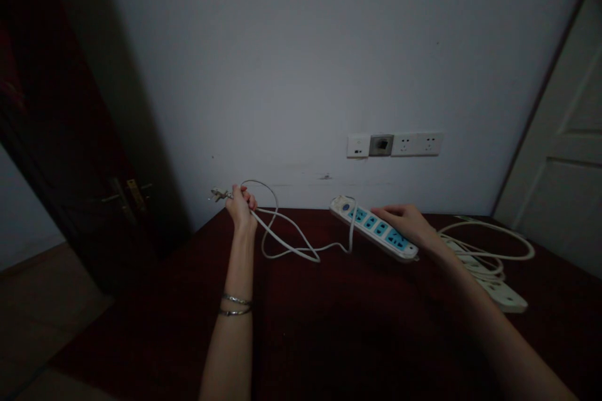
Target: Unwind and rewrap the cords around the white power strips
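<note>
The left hand [241, 205] is clenched on the white cord [286, 244] near its plug [217, 193], lifted up. The right hand [408, 224] lies flat, fingers loose, on the power strip [371, 227] on the dark counter [329, 326]. It is best to hold the strip steady and gather the cord in gentle loops.

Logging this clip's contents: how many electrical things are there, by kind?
Power strips: 2, one with blue sockets under the right hand, one plain white.
Plugs: 1, at the left hand.
Wall plates: 4.
Total: 7
</note>
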The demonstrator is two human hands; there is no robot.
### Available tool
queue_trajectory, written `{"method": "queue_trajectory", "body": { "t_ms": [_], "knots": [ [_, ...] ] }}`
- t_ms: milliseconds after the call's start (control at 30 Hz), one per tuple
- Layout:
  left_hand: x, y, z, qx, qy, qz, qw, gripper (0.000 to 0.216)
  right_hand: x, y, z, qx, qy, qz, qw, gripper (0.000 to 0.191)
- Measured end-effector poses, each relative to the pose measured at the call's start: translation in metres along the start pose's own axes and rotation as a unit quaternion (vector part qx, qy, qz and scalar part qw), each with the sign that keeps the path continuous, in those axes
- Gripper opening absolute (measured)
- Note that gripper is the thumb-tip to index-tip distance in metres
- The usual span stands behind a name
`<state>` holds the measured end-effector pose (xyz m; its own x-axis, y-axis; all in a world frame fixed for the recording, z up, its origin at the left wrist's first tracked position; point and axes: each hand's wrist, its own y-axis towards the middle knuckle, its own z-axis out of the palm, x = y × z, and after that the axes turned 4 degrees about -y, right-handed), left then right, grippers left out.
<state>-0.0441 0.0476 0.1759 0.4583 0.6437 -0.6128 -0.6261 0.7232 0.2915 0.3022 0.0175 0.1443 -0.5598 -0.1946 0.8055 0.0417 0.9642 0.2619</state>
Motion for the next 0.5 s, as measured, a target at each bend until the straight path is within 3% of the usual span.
{"method": "queue_trajectory", "body": {
  "t_ms": [167, 300, 500],
  "knots": [
    [0.014, -0.009, 0.007, 0.118, 0.034, -0.104, 0.987, 0.025, 0.011, -0.005, 0.001, -0.019, 0.022, 0.01, 1.0, 0.029],
    [0.026, -0.027, 0.019, 0.204, 0.058, -0.253, 0.944, 0.012, 0.021, -0.008, 0.01, -0.022, 0.112, 0.058, 0.992, 0.028],
    [0.046, -0.068, 0.044, 0.304, 0.039, -0.393, 0.867, 0.014, 0.038, -0.017, 0.019, -0.037, 0.233, 0.079, 0.969, 0.032]
  ]
}}
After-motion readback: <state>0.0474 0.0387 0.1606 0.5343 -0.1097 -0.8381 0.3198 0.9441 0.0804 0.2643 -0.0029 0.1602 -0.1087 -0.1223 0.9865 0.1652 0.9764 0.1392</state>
